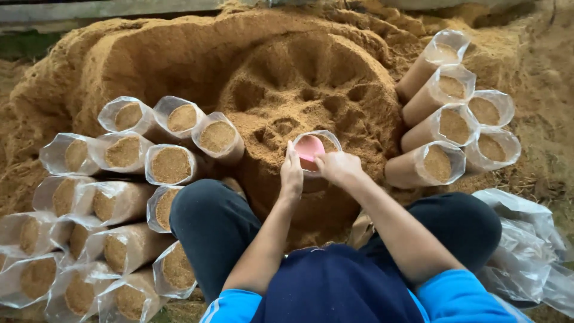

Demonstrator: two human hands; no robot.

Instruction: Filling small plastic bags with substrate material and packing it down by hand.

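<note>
Hands gripping: left hand (291, 173) pinching the rim of the clear, soft plastic bag (317, 149) at twelve o'clock, right hand (338, 166) pressing a pink scoop (309, 147) inside; probably limp, best supported underneath when heavy with brown sawdust (311, 90).

Both hands — left hand (291, 173), right hand (338, 167) — hold a sawdust-filled clear bag (315, 149).

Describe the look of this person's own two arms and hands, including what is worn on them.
Both arms are bare from short bright-blue sleeves down. The left hand and right hand wear no gloves, and no rings, watch or bands show. Dark navy clothing covers the lap.
</note>
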